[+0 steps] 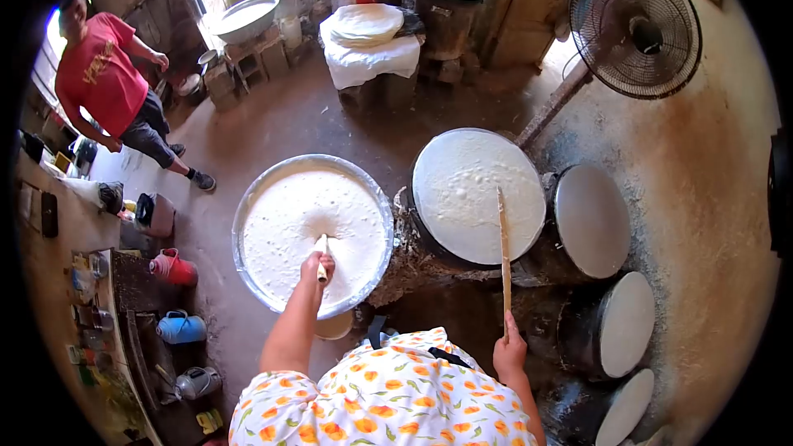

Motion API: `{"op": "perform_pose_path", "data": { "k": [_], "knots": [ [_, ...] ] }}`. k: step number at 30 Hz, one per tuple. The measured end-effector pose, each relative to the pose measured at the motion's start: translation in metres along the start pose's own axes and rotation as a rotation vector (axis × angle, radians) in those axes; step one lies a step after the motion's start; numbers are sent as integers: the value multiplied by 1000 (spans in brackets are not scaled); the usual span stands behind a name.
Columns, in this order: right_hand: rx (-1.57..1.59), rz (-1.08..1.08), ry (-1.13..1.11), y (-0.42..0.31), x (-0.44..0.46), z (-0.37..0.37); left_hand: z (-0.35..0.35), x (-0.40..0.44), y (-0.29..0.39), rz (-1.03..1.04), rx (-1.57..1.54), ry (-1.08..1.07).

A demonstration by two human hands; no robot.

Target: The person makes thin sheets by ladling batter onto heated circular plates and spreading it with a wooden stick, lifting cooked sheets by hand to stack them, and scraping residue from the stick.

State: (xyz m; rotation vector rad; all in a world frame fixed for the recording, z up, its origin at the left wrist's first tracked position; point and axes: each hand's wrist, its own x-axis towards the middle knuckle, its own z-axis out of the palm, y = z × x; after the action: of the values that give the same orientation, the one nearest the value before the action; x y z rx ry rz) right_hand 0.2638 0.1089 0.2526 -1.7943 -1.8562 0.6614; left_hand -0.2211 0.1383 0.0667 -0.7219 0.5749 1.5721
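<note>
2 closed grips; left hand (318,268) on a pale handle (323,244) dipped in the basin (237,235) of white liquid (281,227); right hand (510,353) on a wooden stick (505,256), tip over the round white layer (462,219); pressing hard could tear it; fast swirling could slop liquid out.

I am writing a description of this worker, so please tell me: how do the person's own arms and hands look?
The left hand and right hand are ungloved. Both forearms are bare; the left sleeve is white with an orange-and-green floral print.
</note>
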Motion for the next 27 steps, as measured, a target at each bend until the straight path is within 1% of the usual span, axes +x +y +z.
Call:
{"op": "perform_pose_path", "data": {
  "k": [2, 4, 6, 8, 10, 12, 16, 18, 20, 22, 24, 25, 26, 27],
  "knots": [
    [-27, 1, 11, -7, 5, -3, 18, 13, 12, 12, 31, -5],
    [-36, -3, 28, -11, 9, -7, 32, 4, 12, 14, -43, -110],
    [-27, -40, 59, -10, 17, -7, 29, -6, 24, -91, 7, -179],
    [-5, -79, 72, -6, 22, -4, 52, -51, 14, -90, 10, -225],
    [-6, -175, 75, -2, 33, -3, 73, -92, 7, -42, 67, -265],
    [14, -206, 36, 1, 41, -4, 87, -131, -3, -21, 62, -303],
    [61, -247, -26, 5, 57, -6, 120, -212, -24, 79, 232, -506],
    [76, -250, -45, 13, 63, -7, 144, -256, -38, 194, 321, -548],
    [92, -253, -67, 19, 68, -7, 166, -295, -49, 368, 477, -590],
    [128, -340, -35, 20, 75, -7, 187, -332, -56, 572, 633, -597],
    [147, -377, -43, 18, 80, -8, 210, -368, -66, 783, 806, -543],
    [148, -379, -63, 16, 81, -11, 218, -379, -71, 856, 860, -521],
    [146, -379, -83, 16, 83, -12, 217, -381, -74, 871, 857, -517],
    [137, -367, -98, 17, 84, -12, 214, -381, -76, 903, 872, -415]
  ]
}}
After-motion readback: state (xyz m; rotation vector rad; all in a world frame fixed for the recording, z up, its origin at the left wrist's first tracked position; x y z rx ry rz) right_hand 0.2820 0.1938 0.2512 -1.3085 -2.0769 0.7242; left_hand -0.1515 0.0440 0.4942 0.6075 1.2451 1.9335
